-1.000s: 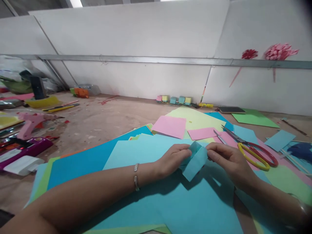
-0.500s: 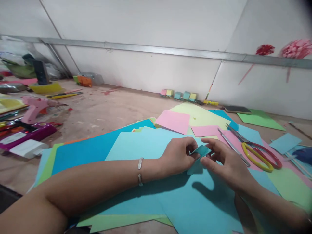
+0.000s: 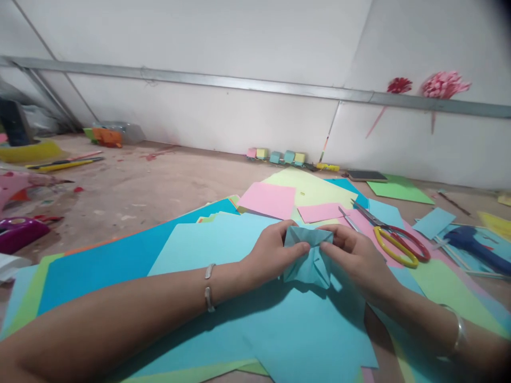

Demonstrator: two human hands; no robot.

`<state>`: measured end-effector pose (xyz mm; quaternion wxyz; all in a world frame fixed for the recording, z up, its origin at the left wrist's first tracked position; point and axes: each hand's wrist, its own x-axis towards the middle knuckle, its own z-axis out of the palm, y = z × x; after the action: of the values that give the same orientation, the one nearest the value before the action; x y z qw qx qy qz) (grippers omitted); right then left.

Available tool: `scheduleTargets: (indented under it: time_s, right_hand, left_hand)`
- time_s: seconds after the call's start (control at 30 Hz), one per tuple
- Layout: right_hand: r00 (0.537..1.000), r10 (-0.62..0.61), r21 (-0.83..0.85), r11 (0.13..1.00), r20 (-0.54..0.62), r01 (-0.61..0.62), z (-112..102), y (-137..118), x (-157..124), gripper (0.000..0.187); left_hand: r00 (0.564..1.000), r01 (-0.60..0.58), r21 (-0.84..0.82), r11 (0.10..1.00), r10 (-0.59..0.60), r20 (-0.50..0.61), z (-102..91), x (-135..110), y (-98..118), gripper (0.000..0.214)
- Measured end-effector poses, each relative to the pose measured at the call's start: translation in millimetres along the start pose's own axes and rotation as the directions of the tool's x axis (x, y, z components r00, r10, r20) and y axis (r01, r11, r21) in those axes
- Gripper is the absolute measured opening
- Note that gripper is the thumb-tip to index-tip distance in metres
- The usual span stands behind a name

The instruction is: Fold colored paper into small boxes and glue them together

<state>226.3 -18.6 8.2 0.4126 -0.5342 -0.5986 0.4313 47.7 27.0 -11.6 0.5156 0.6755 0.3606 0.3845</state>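
A small folded piece of light blue paper (image 3: 309, 258) is held between both hands, just above large sheets of blue paper (image 3: 223, 298) spread on the table. My left hand (image 3: 271, 252) pinches its left side with thumb and fingers. My right hand (image 3: 353, 255) grips its right side, fingers curled over the top edge. A silver bracelet sits on each wrist. The lower flap of the folded piece hangs down between the hands.
Scissors (image 3: 389, 236) with yellow and red handles lie right of my hands. Pink squares (image 3: 271, 199) and a pale green sheet (image 3: 307, 186) lie behind. A blue glue gun (image 3: 477, 247) is at far right, small paper boxes (image 3: 275, 156) by the wall, and a purple tool (image 3: 18, 234) at left.
The paper piece has been turned and opened out wider between the hands, showing a broader face. The view has shifted right, so the left-side clutter slid out.
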Motion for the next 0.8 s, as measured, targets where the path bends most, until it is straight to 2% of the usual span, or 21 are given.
scheduleTargets:
  time_s: [0.1,0.23,0.33,0.53,0.63,0.8]
  right_hand:
    - [0.999,0.046,0.036,0.998,0.012,-0.046,0.9,-0.6,0.7,0.035]
    - [0.998,0.062,0.032,0.998,-0.002,-0.062,0.9,3.6,3.0,0.024]
    - [0.997,0.071,0.065,0.995,-0.005,-0.070,-1.4,7.7,5.9,0.024]
    - [0.989,0.096,0.176,0.978,0.117,-0.116,-6.3,8.6,8.7,0.019]
    - [0.987,0.118,0.133,0.982,0.112,-0.133,-6.2,8.7,7.7,0.020]
    - [0.993,0.090,-0.012,0.996,0.079,-0.089,-4.8,7.2,5.8,0.019]
  left_hand:
    - [1.000,0.010,-0.059,0.998,-0.009,0.007,-0.2,0.3,-1.2,0.024]
    - [1.000,0.008,0.012,1.000,-0.008,0.019,-0.6,0.0,-0.4,0.022]
    - [0.999,0.023,0.028,0.999,-0.024,0.045,-2.4,2.1,-0.6,0.021]
    - [0.997,0.070,-0.008,0.997,-0.070,0.017,-4.5,6.0,-1.7,0.020]
    - [0.997,0.064,-0.016,0.998,-0.063,0.049,-2.9,5.1,-2.0,0.020]
    - [0.994,0.055,-0.013,0.998,-0.053,0.094,-1.9,3.1,-0.5,0.021]
